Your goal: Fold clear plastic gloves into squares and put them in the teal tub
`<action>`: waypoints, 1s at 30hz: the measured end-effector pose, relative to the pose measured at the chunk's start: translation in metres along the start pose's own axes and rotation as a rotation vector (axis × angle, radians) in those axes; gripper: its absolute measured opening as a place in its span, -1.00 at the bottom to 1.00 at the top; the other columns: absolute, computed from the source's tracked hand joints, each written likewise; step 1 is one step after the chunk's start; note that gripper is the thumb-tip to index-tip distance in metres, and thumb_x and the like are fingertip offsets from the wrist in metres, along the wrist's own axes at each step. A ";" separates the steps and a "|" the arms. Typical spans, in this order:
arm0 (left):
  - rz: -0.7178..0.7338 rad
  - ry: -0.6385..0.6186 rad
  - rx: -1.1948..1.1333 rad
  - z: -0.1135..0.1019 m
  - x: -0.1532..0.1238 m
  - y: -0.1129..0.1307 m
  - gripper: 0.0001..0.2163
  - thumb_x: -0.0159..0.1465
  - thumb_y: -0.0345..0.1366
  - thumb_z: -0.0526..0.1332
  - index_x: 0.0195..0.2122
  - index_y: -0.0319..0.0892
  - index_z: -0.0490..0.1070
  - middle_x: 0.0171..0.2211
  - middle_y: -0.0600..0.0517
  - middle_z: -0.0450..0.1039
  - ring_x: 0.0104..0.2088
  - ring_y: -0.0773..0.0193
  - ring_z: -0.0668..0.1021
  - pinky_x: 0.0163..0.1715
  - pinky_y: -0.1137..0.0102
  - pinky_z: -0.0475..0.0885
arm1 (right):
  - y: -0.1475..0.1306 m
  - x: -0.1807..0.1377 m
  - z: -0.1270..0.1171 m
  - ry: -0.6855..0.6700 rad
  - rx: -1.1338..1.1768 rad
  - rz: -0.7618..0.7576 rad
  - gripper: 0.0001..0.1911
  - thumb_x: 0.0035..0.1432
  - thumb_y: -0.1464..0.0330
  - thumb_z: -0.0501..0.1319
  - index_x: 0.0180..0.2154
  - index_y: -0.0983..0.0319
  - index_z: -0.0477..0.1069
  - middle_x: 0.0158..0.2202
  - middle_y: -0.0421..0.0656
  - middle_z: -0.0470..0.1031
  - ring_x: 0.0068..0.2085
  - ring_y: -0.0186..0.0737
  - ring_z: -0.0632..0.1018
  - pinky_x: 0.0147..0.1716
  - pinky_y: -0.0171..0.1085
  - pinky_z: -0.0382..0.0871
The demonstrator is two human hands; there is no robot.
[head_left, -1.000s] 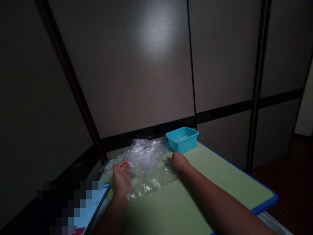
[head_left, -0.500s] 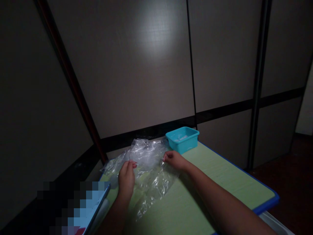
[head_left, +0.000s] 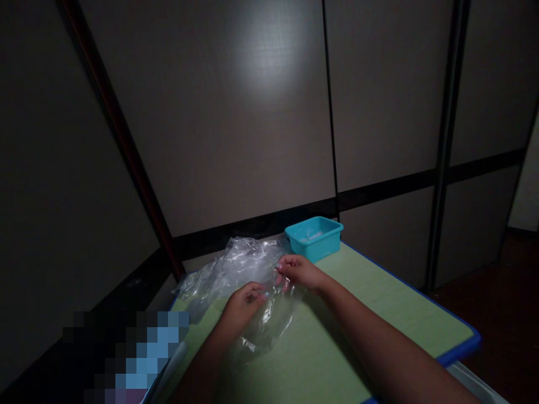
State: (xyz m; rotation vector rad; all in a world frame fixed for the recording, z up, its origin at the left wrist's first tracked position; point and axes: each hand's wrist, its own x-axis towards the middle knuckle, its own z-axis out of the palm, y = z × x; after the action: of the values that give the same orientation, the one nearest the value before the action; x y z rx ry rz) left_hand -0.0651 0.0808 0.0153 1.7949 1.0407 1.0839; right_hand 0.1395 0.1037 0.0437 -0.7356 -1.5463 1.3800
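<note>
While pinched in the right hand (head_left: 300, 271) — clear film (head_left: 273, 321) below it — left hand (head_left: 242, 306) curled beside, hold unclear.

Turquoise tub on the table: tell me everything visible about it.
The turquoise tub is an open-topped rectangular container, apparently plastic, with rounded corners and a projecting rim. It stands upright on the green tabletop, toward the far side. Something pale lies inside, too unclear to identify. Crumpled clear plastic film lies to its left, and the right hand overlaps its lower near corner in this view; whether either touches it can't be told.
</note>
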 end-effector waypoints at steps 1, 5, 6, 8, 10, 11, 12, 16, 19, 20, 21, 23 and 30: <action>-0.040 -0.002 -0.057 0.000 0.000 -0.002 -0.81 0.02 -0.23 0.27 -0.35 -0.21 0.47 -0.49 0.04 0.44 -0.43 0.24 0.47 -0.43 0.46 0.29 | 0.001 0.001 -0.002 0.024 -0.004 -0.004 -0.61 -0.10 0.08 0.26 -0.46 0.28 0.30 -0.57 -0.22 0.48 -0.67 -0.39 0.42 -0.68 -0.42 0.19; -0.083 0.032 -0.186 -0.002 0.002 -0.007 -0.82 -0.01 -0.22 0.31 -0.56 -0.24 0.42 -0.60 0.10 0.36 -0.54 0.34 0.40 -0.51 0.51 0.23 | 0.008 0.007 -0.010 0.083 0.015 -0.002 -0.64 -0.07 0.09 0.23 -0.44 0.28 0.31 -0.61 -0.24 0.46 -0.74 -0.42 0.36 -0.75 -0.44 0.10; -0.088 0.055 -0.215 -0.003 0.002 -0.008 -0.80 0.00 -0.21 0.30 -0.57 -0.25 0.41 -0.60 0.09 0.36 -0.54 0.35 0.40 -0.52 0.51 0.23 | 0.009 0.008 -0.011 0.094 0.027 0.002 -0.64 -0.06 0.10 0.23 -0.44 0.28 0.32 -0.62 -0.24 0.46 -0.74 -0.43 0.36 -0.75 -0.44 0.11; -0.100 0.132 -0.282 -0.006 0.003 -0.011 -0.79 0.04 -0.18 0.28 -0.52 -0.25 0.41 -0.57 0.09 0.37 -0.54 0.37 0.40 -0.53 0.52 0.23 | 0.010 0.008 -0.012 0.109 0.059 0.012 -0.66 -0.05 0.11 0.23 -0.44 0.29 0.33 -0.62 -0.24 0.45 -0.72 -0.43 0.36 -0.73 -0.43 0.16; -0.115 0.236 -0.359 -0.010 0.004 -0.014 -0.78 0.04 -0.15 0.27 -0.46 -0.24 0.40 -0.53 0.09 0.38 -0.52 0.38 0.41 -0.52 0.53 0.25 | 0.008 0.007 -0.011 0.105 0.098 0.022 -0.67 -0.03 0.13 0.22 -0.41 0.29 0.35 -0.60 -0.23 0.44 -0.67 -0.43 0.38 -0.68 -0.42 0.23; -0.123 0.288 -0.400 -0.012 0.005 -0.016 -0.76 0.04 -0.14 0.28 -0.43 -0.23 0.39 -0.51 0.09 0.39 -0.52 0.38 0.42 -0.51 0.52 0.27 | 0.007 0.006 -0.010 0.093 0.112 0.029 -0.67 -0.03 0.13 0.22 -0.39 0.30 0.36 -0.59 -0.22 0.44 -0.65 -0.41 0.39 -0.65 -0.41 0.26; -0.132 0.335 -0.442 -0.014 0.006 -0.017 -0.75 0.02 -0.14 0.29 -0.42 -0.22 0.37 -0.51 0.10 0.38 -0.52 0.38 0.43 -0.50 0.52 0.30 | 0.006 0.005 -0.010 0.071 0.129 0.040 -0.66 -0.02 0.13 0.22 -0.36 0.30 0.37 -0.57 -0.21 0.45 -0.63 -0.40 0.41 -0.63 -0.39 0.28; -0.169 0.445 -0.588 -0.019 0.009 -0.022 -0.74 -0.03 -0.18 0.32 -0.43 -0.21 0.32 -0.52 0.12 0.38 -0.54 0.39 0.45 -0.50 0.50 0.35 | 0.002 0.000 -0.008 -0.084 0.241 0.087 -0.65 -0.05 0.17 0.27 -0.31 0.29 0.36 -0.47 -0.17 0.46 -0.57 -0.37 0.45 -0.57 -0.34 0.34; -0.185 0.451 -0.674 -0.018 0.008 -0.019 -0.78 -0.02 -0.25 0.32 -0.43 -0.20 0.31 -0.51 0.09 0.41 -0.54 0.36 0.48 -0.51 0.48 0.38 | 0.002 -0.002 -0.006 -0.114 0.251 0.093 -0.65 -0.12 0.20 0.33 -0.35 0.30 0.35 -0.45 -0.16 0.45 -0.49 -0.32 0.47 -0.55 -0.34 0.35; -0.187 0.441 -0.701 -0.018 0.008 -0.017 -0.79 -0.01 -0.27 0.32 -0.41 -0.20 0.31 -0.50 0.08 0.42 -0.53 0.35 0.49 -0.49 0.47 0.40 | 0.003 -0.002 -0.005 -0.090 0.228 0.090 -0.66 -0.15 0.21 0.34 -0.38 0.30 0.35 -0.46 -0.15 0.45 -0.46 -0.30 0.48 -0.55 -0.34 0.35; -0.188 0.427 -0.726 -0.017 0.008 -0.014 -0.80 0.00 -0.29 0.31 -0.40 -0.20 0.32 -0.48 0.07 0.43 -0.51 0.34 0.50 -0.47 0.45 0.41 | 0.003 -0.001 -0.005 -0.054 0.206 0.084 -0.66 -0.18 0.22 0.35 -0.42 0.31 0.35 -0.47 -0.15 0.44 -0.44 -0.28 0.48 -0.54 -0.34 0.35; -0.194 0.396 -0.770 -0.016 0.006 -0.009 -0.82 0.02 -0.33 0.30 -0.39 -0.19 0.31 -0.47 0.07 0.43 -0.49 0.32 0.51 -0.42 0.42 0.44 | 0.005 0.000 -0.005 0.045 0.175 0.064 -0.69 -0.18 0.22 0.34 -0.47 0.30 0.34 -0.49 -0.16 0.43 -0.44 -0.30 0.46 -0.52 -0.34 0.35; -0.231 0.278 -0.803 -0.015 0.004 -0.004 -0.80 0.03 -0.25 0.30 -0.47 -0.18 0.26 -0.63 0.19 0.22 -0.63 0.42 0.39 -0.59 0.51 0.35 | 0.017 0.012 -0.019 0.442 0.088 0.118 -0.78 -0.02 0.26 0.20 -0.50 0.22 0.18 -0.68 -0.32 0.30 -0.68 -0.42 0.35 -0.65 -0.39 0.26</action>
State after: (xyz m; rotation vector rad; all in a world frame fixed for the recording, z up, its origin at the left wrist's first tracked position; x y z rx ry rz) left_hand -0.0786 0.0889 0.0175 0.8831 0.7727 1.3710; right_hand 0.1494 0.1259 0.0293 -1.0117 -1.1044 1.2565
